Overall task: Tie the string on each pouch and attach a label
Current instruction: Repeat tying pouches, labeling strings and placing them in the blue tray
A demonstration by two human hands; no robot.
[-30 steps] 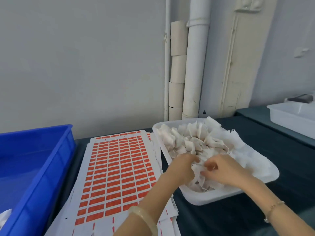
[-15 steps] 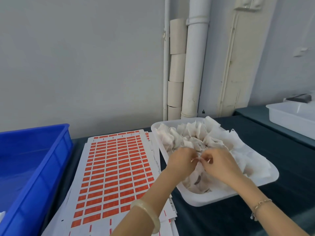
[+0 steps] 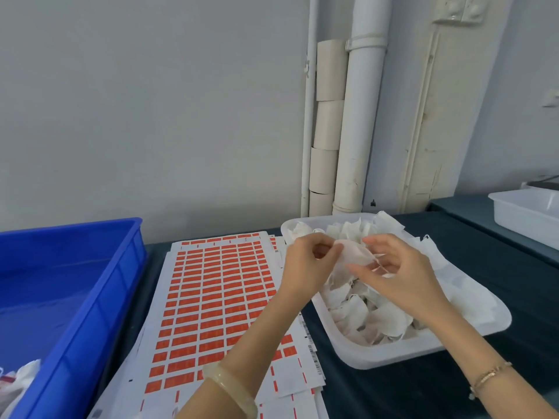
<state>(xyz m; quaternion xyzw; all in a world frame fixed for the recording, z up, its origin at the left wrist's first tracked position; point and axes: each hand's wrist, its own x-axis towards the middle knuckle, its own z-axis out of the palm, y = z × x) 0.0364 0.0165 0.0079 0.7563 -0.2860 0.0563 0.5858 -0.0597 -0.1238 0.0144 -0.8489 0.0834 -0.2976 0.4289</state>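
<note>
white pouch was held up between both hands above the pile in the white tray, right of the orange label sheets on the desk. judgement: tying step in hand. it should go best with the pouch mouth pinched steady on one side and the string drawn taut, clear of the pile. left hand pinched the pouch's left edge, fingers curled. right hand, half curled, gripped its right side. its hold on the string was too fine to tell.
</note>
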